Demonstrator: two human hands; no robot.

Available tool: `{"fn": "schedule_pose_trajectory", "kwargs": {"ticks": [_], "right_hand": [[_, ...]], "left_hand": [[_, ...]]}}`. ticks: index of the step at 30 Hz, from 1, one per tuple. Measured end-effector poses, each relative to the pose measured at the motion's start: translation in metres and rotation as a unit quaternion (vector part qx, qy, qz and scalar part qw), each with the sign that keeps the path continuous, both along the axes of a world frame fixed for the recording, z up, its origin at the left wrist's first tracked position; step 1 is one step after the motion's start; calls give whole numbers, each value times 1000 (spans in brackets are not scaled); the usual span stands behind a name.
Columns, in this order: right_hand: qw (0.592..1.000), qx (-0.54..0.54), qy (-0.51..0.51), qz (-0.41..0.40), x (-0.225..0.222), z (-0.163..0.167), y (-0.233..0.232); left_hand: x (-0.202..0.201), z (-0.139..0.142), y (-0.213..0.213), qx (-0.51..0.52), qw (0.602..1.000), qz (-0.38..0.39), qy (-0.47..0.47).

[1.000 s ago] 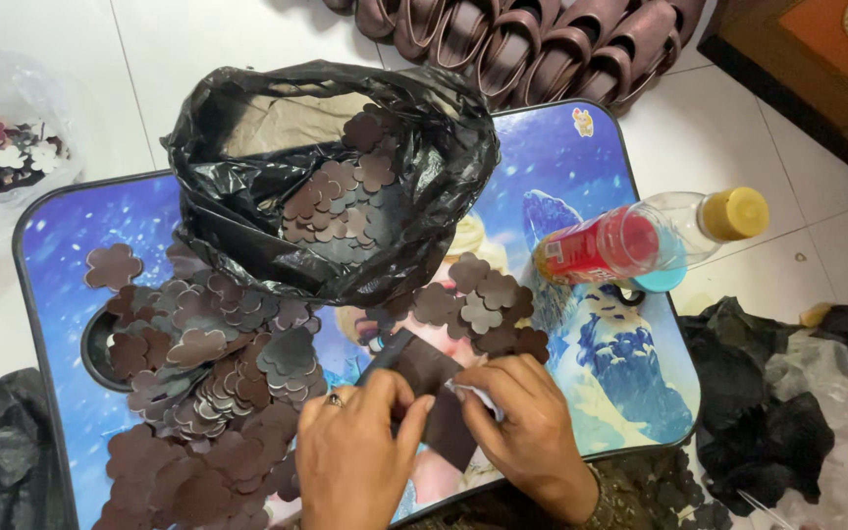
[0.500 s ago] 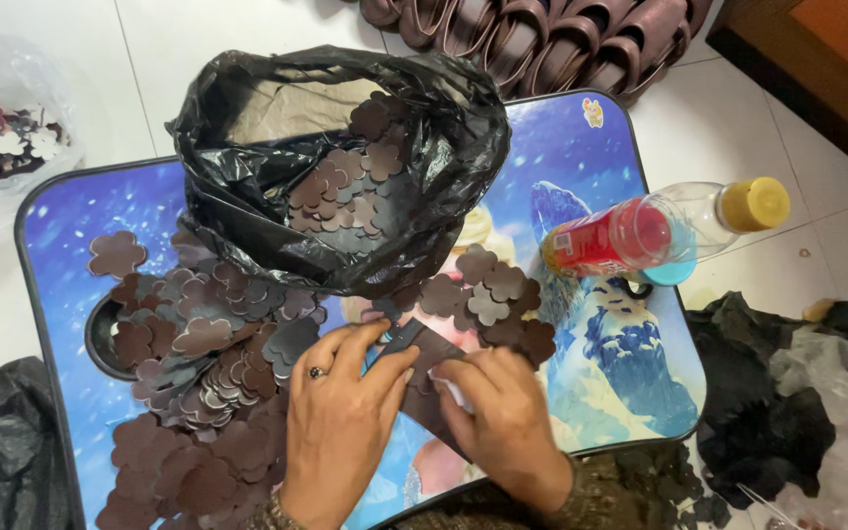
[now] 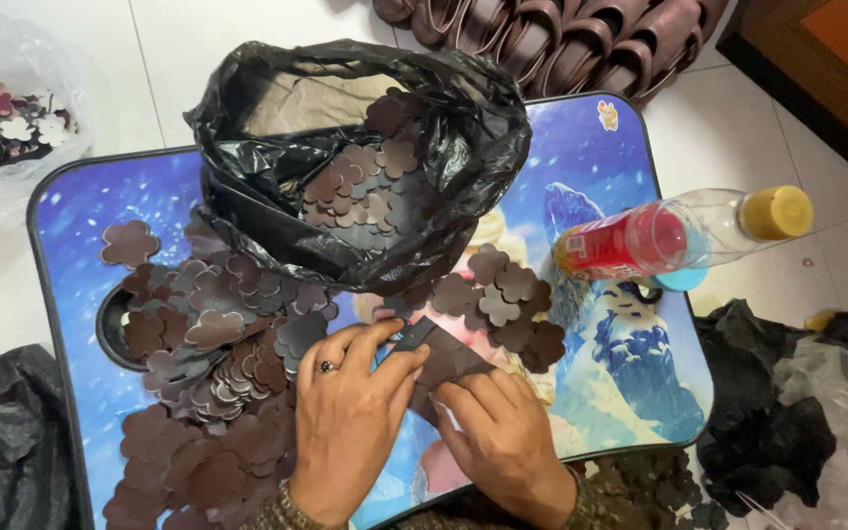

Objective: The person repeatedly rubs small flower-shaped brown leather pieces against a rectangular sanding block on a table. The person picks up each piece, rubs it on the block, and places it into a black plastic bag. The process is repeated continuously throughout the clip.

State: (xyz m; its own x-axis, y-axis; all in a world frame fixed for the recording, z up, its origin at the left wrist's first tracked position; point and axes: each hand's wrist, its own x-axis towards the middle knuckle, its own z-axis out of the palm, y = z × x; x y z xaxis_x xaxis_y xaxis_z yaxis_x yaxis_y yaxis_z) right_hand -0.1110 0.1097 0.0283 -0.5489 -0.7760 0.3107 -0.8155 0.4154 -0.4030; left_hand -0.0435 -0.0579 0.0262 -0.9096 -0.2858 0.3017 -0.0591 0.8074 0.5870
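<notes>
one view only, from a camera on the person's head, looking steeply down and a little forward. it sits close above the tabletop (image 3: 90,216), which fills most of the frame. the left hand (image 3: 350,422) and right hand (image 3: 503,442) enter from the bottom edge; white floor (image 3: 718,137) shows beyond.

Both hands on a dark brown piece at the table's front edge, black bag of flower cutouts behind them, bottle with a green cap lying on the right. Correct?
Not quite: the head view shows the bottle has a yellow cap, not green. The rest holds: left hand and right hand are on the dark brown piece, with the black bag behind them.
</notes>
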Motion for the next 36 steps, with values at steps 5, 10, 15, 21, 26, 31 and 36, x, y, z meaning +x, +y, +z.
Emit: {"fn": "schedule_pose_trajectory", "kwargs": {"ticks": [5,10,15,21,26,31,36], "right_hand": [[999,-40,11,-8,-2,-4,-4],[1000,-5,9,15,-3,-5,-1],[999,-6,-19,-41,-10,3,17],[997,-40,-36,-53,-8,-5,9],[995,-33,9,-96,-5,-6,4],[995,-16,-4,-96,-5,-6,7],[998,-47,0,-45,-8,-9,8]], "left_hand": [[0,0,1,-6,1000,3,-8],[1,0,1,-9,1000,1,-8],[0,1,4,-50,999,2,-3],[-1,1,8,-47,999,5,-13],[-1,0,7,-33,999,12,-15],[-1,0,8,-31,999,11,-9],[-1,0,9,-30,999,13,-5]]}}
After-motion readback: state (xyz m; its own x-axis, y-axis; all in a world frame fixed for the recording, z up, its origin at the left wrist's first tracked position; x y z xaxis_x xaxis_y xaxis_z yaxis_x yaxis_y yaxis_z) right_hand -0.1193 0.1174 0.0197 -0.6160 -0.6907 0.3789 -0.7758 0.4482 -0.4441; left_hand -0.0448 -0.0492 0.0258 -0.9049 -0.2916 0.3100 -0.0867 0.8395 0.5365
